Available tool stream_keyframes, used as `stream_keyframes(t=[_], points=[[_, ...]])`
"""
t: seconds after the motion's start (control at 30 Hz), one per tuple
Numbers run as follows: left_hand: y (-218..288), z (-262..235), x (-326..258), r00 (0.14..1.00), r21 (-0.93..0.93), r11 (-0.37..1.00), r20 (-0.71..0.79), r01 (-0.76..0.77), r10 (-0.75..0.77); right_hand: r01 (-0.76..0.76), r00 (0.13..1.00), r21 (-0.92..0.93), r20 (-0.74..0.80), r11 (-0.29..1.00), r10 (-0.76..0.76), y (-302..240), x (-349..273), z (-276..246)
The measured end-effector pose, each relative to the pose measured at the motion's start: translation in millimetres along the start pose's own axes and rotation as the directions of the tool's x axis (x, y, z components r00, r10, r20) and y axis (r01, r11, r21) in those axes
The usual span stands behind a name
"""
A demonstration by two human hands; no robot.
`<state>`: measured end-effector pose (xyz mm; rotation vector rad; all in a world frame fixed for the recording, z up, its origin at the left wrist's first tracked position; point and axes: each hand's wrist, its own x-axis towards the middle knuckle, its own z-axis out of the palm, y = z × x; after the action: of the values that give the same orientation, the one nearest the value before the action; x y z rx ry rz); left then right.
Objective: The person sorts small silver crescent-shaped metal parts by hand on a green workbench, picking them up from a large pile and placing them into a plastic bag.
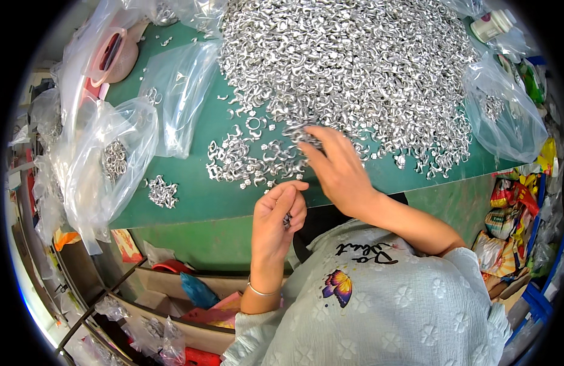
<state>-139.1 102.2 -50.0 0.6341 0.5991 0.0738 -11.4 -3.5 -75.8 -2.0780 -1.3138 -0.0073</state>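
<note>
My left hand (279, 210) is curled at the table's near edge, palm side up. Small silver metal pieces (287, 220) show between its closed fingers. Just right of it, my right hand (340, 168) reaches over the near side of a large heap of shiny curved metal pieces (349, 61). Its thumb and forefinger are apart, with slightly blurred pieces at their tips. A smaller scatter of the same metal parts (236, 160), some like little flowers and rings, lies in front of the left hand on the green table (190, 192).
A small pile of metal parts (162, 193) lies at the left. Clear plastic bags (184, 91) spread beside a pink container (120, 58). Another clear bag (504, 116) and a white bottle (493, 25) are at the right. Colourful packets (507, 213) fill a rack.
</note>
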Motion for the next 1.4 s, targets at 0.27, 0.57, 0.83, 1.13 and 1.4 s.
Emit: stream_keyframes(t=[0.27, 0.57, 0.83, 1.13, 1.4], points=[[-1, 3, -5, 0.979, 0.110, 0.991, -0.178, -0.077, 0.096, 0.116, 0.993, 0.287, -0.027, 0.951, -0.113, -13, 20, 16], [-9, 12, 3, 0.925, 0.718, 0.671, -0.104, -0.184, 0.365, 0.019, 0.996, -0.044, 0.085, 0.999, -0.015, 21, -21, -64], [-14, 29, 30, 0.758, 0.947, 0.108, 0.169, -0.301, 0.630, -0.044, 0.999, -0.116, 0.011, 0.992, 0.046, 30, -20, -66], [-13, 20, 25, 0.740, 0.966, -0.035, 0.219, -0.256, 0.636, 0.071, 0.990, -0.156, 0.133, 0.985, -0.051, 23, -2, -50], [-13, 27, 26, 0.731, 0.954, 0.004, 0.228, -0.300, 0.643, 0.011, 0.991, -0.033, 0.134, 0.999, -0.007, 13, 4, -51]])
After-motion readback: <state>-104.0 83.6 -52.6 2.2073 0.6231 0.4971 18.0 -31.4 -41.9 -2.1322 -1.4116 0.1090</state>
